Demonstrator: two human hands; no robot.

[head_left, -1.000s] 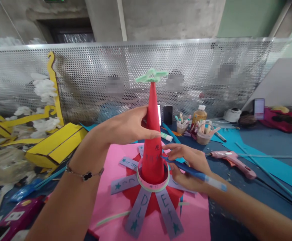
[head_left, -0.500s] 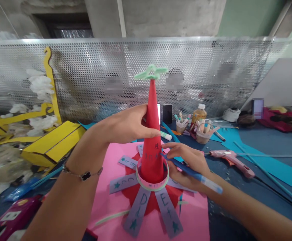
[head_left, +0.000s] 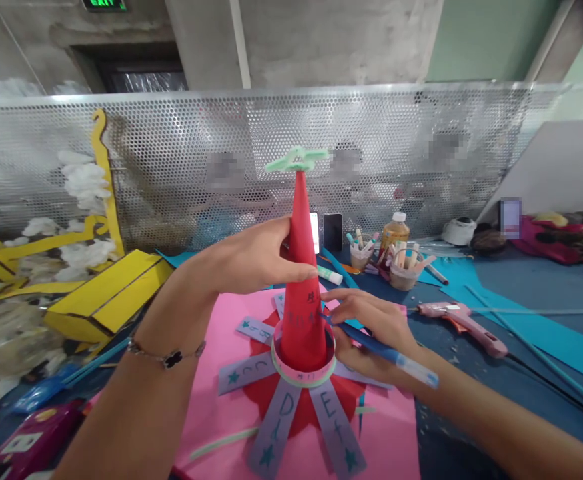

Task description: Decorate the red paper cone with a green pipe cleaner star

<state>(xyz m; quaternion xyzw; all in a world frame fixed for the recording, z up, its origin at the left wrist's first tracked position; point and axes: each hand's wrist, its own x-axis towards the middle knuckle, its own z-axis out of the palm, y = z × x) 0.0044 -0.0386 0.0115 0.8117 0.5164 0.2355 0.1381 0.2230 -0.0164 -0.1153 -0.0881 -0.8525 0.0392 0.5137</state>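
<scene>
A tall red paper cone (head_left: 304, 340) stands upright inside a pink paper ring (head_left: 303, 375), with a pale green star (head_left: 297, 159) of fuzzy wire on its tip. Around its middle my left hand (head_left: 256, 257) is wrapped, thumb across the front. Between the fingers of my right hand (head_left: 366, 327) is a blue pen (head_left: 389, 350), its tip at the cone's right side beside dark handwritten characters. Purple paper strips (head_left: 274, 427) with letters and stars fan out from the ring over a red base. Pink paper (head_left: 391, 433) lies underneath.
A pink glue gun (head_left: 464, 323) with a cord lies to the right near blue card strips (head_left: 536, 333). Behind are cups of markers (head_left: 404, 267), a bottle (head_left: 395, 230) and a glue stick (head_left: 330, 275). Yellow card shapes (head_left: 106, 293) and a purple glue gun (head_left: 34, 433) sit left.
The whole view has tilted up slightly, so the scene sits lower in the picture. My left hand keeps its hold on the cone, and the pen tip stays near the writing, slightly lower.
</scene>
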